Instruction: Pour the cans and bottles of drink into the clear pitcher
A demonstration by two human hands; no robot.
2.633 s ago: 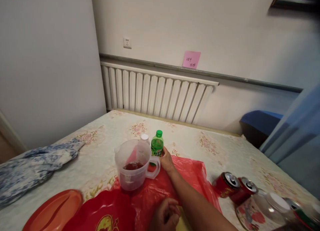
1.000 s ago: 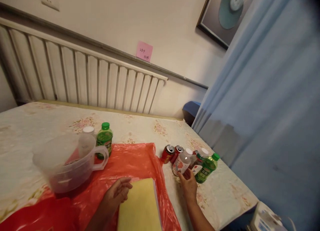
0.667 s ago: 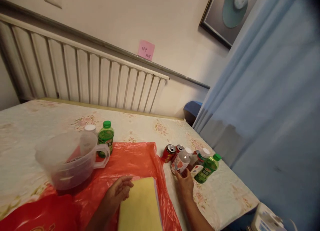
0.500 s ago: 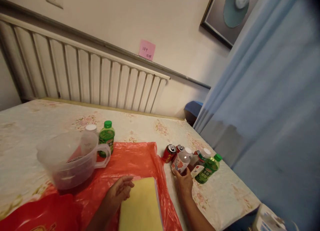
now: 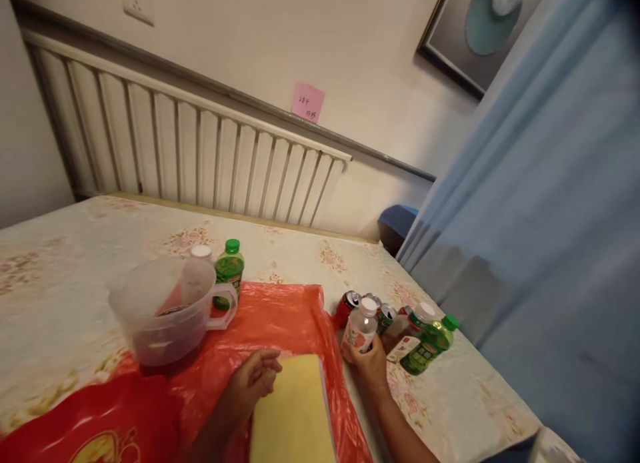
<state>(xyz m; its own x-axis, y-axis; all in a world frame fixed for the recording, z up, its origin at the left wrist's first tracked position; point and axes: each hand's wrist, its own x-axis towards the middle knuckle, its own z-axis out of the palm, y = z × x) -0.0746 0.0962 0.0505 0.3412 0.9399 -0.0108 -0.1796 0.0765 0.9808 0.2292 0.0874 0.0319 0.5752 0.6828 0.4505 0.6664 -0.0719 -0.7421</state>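
Observation:
My right hand (image 5: 373, 369) is wrapped round a clear plastic bottle (image 5: 360, 333) with a white cap and a pink-patterned label. The bottle stands nearly upright in front of several drink cans (image 5: 349, 306). Just right of it are a bottle of dark drink (image 5: 403, 333) with a white cap and a green drink bottle (image 5: 431, 346). My left hand (image 5: 257, 376) hovers at the left edge of a yellow pad (image 5: 294, 413), its fingers loosely bent and nothing visible in them. Beneath the pad lies a red plastic bag (image 5: 280, 316).
On the left stands a translucent measuring jug (image 5: 165, 316) with a handle, something dark inside. Behind it are a green-capped bottle (image 5: 230, 273) and a white-capped one. A red tray (image 5: 115, 409) lies at the near left. A blue curtain (image 5: 530, 236) hangs along the right.
My right hand has drawn the clear bottle slightly away from the other drinks, uncovering more cans behind it. My left hand holds about the same pose. The view has shifted slightly left.

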